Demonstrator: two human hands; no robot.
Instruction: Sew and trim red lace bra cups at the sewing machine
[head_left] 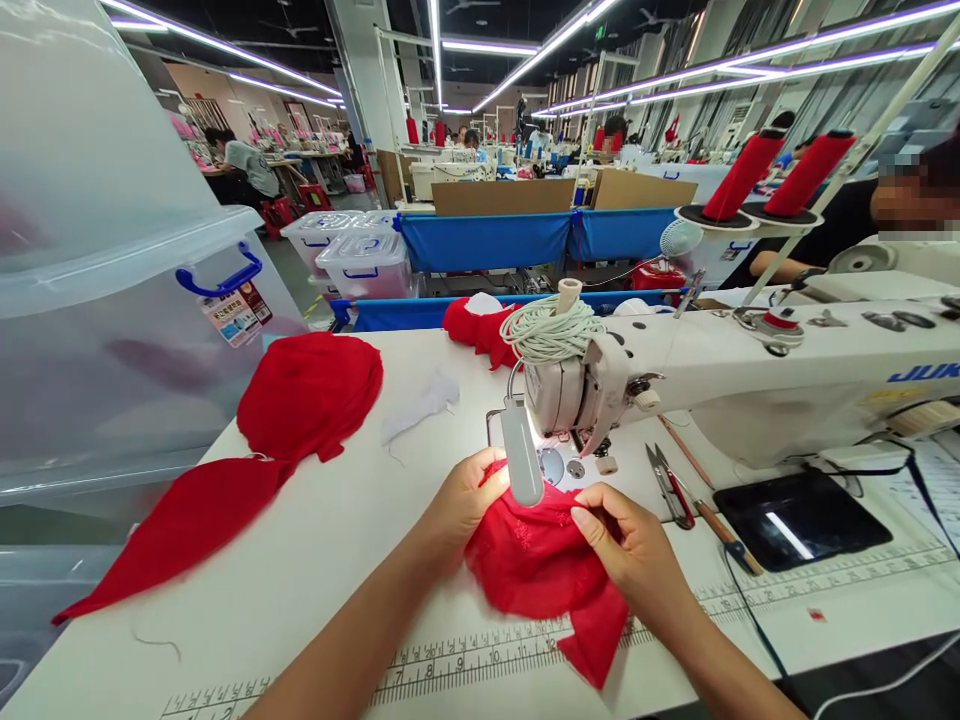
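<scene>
A piece of red fabric (532, 560) hangs between my two hands, just in front of the sewing machine (675, 360). My left hand (469, 500) pinches its left upper edge, partly behind the grey lamp (523, 455). With thumb and fingers closed, my right hand (626, 535) grips the upper right edge. The lower corner of the cloth drapes over the ruler scale (450, 665) printed along the table front. The needle area lies just beyond the fabric, partly hidden by the lamp.
Red sewn pieces (311, 395) lie at left, near a white scrap (421, 405). Thread snips (671, 485), a screwdriver (727, 535) and a dark tablet (802, 515) are on the right. Plastic bins (135, 370) stand at left; a person's arm (787, 268) shows behind the machine.
</scene>
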